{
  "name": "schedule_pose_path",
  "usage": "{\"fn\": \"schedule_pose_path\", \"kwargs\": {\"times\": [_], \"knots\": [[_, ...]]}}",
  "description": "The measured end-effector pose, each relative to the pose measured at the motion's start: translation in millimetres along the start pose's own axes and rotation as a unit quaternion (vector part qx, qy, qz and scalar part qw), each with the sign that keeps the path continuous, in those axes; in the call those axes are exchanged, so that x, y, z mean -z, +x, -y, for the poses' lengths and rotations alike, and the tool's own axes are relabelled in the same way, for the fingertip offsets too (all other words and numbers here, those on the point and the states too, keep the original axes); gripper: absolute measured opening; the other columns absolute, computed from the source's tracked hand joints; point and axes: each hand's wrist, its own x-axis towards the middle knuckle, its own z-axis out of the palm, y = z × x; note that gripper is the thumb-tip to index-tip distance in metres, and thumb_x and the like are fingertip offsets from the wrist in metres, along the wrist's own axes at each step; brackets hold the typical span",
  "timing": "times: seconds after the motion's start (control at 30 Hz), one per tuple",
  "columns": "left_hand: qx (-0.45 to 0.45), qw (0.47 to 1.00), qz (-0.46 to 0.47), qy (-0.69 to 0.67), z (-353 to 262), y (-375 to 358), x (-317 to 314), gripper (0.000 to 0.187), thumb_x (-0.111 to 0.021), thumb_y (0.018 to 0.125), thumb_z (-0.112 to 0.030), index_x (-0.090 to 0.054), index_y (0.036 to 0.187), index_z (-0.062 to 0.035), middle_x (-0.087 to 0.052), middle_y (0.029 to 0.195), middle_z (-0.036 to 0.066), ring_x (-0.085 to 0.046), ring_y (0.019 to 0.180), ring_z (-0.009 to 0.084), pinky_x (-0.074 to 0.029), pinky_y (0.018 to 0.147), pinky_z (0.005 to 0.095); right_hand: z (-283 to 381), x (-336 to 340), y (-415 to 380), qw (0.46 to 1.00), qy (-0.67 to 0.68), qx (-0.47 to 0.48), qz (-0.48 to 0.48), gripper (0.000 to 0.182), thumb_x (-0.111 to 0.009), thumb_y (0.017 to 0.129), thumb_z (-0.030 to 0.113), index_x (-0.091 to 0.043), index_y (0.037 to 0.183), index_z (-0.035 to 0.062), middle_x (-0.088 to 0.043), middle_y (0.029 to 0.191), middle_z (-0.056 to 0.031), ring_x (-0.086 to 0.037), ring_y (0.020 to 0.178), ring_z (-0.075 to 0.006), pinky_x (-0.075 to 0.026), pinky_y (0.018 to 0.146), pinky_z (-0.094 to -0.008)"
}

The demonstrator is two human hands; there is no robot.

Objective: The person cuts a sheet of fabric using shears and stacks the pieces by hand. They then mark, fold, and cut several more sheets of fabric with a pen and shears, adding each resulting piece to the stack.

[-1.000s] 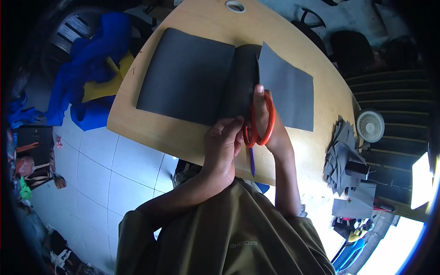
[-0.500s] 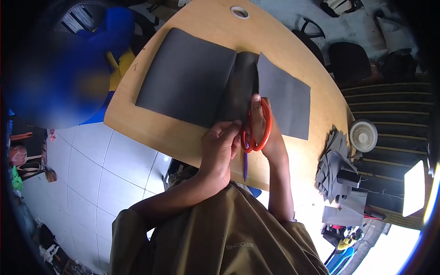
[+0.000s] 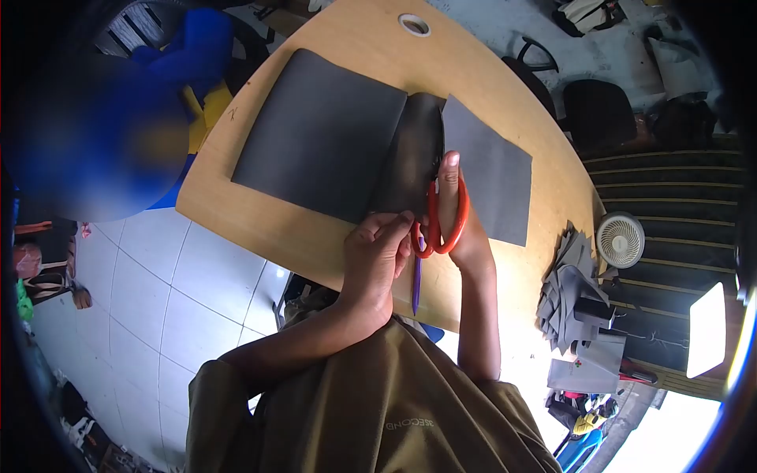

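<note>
My right hand (image 3: 464,229) is closed round the orange handles of a pair of scissors (image 3: 461,225), its thumb through one loop. The dark blades lie along the cut edge of a dark grey sheet (image 3: 323,134). My left hand (image 3: 380,252) pinches the near edge of that sheet, left of the handles. Between the hands the sheet curves up in a raised strip (image 3: 415,146). To the right lies a lighter grey part (image 3: 493,169), with a gap along the blades. A purple pen (image 3: 416,288) lies beneath the scissors, pointing toward my body.
A roll of tape (image 3: 414,25) lies at the far end of the wooden table (image 3: 213,177). Grey scraps (image 3: 569,292) are heaped at the right edge, near a white fan (image 3: 620,240). A black chair (image 3: 599,110) stands beyond. Blue material (image 3: 87,134) is at left.
My right hand and the scissors have shifted slightly, and the thumb is raised a little further. The view has moved slightly. My left hand keeps its pinch.
</note>
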Motion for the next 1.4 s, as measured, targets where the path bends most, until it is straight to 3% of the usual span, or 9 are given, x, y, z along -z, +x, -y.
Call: {"fn": "schedule_pose_path", "kwargs": {"times": [0.13,0.23,0.43,0.63,0.93,1.13,1.23,1.4], "knots": [[-0.017,1.000,0.004,-0.005,4.2,1.8,1.3,0.015,-0.067,0.101,-0.019,-0.066,0.091,-0.0068,-0.057,0.070,-0.005,-0.045,0.055,0.0012,-0.033,0.049,0.0197,3.4,-0.6,3.7,1.000,-0.010,0.002,-0.002,0.079,-0.033,0.099,0.077,-0.047,0.096,0.0000,-0.049,0.060,-0.0058,-0.055,0.052,-0.0147,-0.046,0.050,-0.0296],[-0.018,1.000,0.000,-0.008,2.5,0.7,-0.9,0.014,-0.067,0.101,-0.018,-0.066,0.091,-0.0067,-0.057,0.070,-0.004,-0.045,0.055,0.0012,-0.033,0.048,0.0198,6.1,-0.1,4.7,0.999,-0.019,-0.035,0.001,0.064,-0.031,0.105,0.070,-0.053,0.094,0.0101,-0.049,0.067,-0.0003,-0.051,0.057,-0.0091,-0.044,0.054,-0.0249],[-0.007,1.000,-0.006,-0.018,1.2,0.4,-2.3,0.014,-0.069,0.099,-0.018,-0.065,0.093,-0.0074,-0.056,0.070,-0.005,-0.045,0.056,0.0017,-0.033,0.048,0.0202,3.2,0.8,2.9,0.998,-0.058,0.022,0.000,0.061,-0.036,0.106,0.065,-0.050,0.089,0.0090,-0.048,0.065,-0.0003,-0.049,0.053,-0.0096,-0.042,0.049,-0.0265],[-0.003,1.000,0.001,-0.019,1.9,1.9,-0.2,0.014,-0.072,0.098,-0.021,-0.064,0.094,-0.0102,-0.053,0.069,-0.006,-0.043,0.057,0.0024,-0.032,0.050,0.0204,-0.8,1.8,6.1,1.000,0.003,-0.001,0.015,0.070,-0.037,0.102,0.073,-0.048,0.095,0.0043,-0.049,0.060,-0.0043,-0.053,0.051,-0.0127,-0.046,0.051,-0.0279],[-0.011,1.000,-0.012,-0.016,2.3,2.1,-1.2,0.013,-0.069,0.100,-0.019,-0.066,0.094,-0.0068,-0.057,0.070,-0.004,-0.046,0.056,0.0018,-0.033,0.048,0.0197,19.8,6.3,-0.5,0.999,-0.001,-0.026,0.024,0.075,-0.028,0.100,0.077,-0.047,0.092,0.0049,-0.050,0.060,-0.0042,-0.055,0.056,-0.0133,-0.049,0.058,-0.0277],[-0.022,1.000,-0.006,-0.010,3.3,1.5,0.6,0.013,-0.070,0.099,-0.019,-0.066,0.096,-0.0064,-0.055,0.070,-0.004,-0.045,0.056,0.0020,-0.033,0.047,0.0199,15.3,8.7,12.5,0.999,-0.016,-0.001,0.030,0.075,-0.028,0.100,0.077,-0.044,0.089,0.0041,-0.049,0.057,-0.0048,-0.054,0.049,-0.0153,-0.049,0.053,-0.0279],[-0.029,1.000,0.001,-0.010,5.2,3.3,1.0,0.013,-0.070,0.099,-0.019,-0.066,0.097,-0.0062,-0.055,0.070,-0.004,-0.045,0.057,0.0020,-0.033,0.047,0.0199,16.4,8.0,18.0,0.999,-0.018,-0.033,0.013,0.077,-0.029,0.100,0.077,-0.043,0.089,0.0025,-0.049,0.057,-0.0055,-0.054,0.046,-0.0165,-0.049,0.050,-0.0285],[-0.017,1.000,0.000,-0.013,3.7,3.3,0.7,0.014,-0.071,0.099,-0.019,-0.065,0.097,-0.0063,-0.055,0.070,-0.004,-0.045,0.057,0.0021,-0.033,0.047,0.0197,17.3,8.3,23.5,0.999,-0.031,0.009,0.018,0.079,-0.031,0.099,0.078,-0.044,0.091,0.0005,-0.048,0.057,-0.0067,-0.057,0.046,-0.0176,-0.051,0.049,-0.0300]]}}
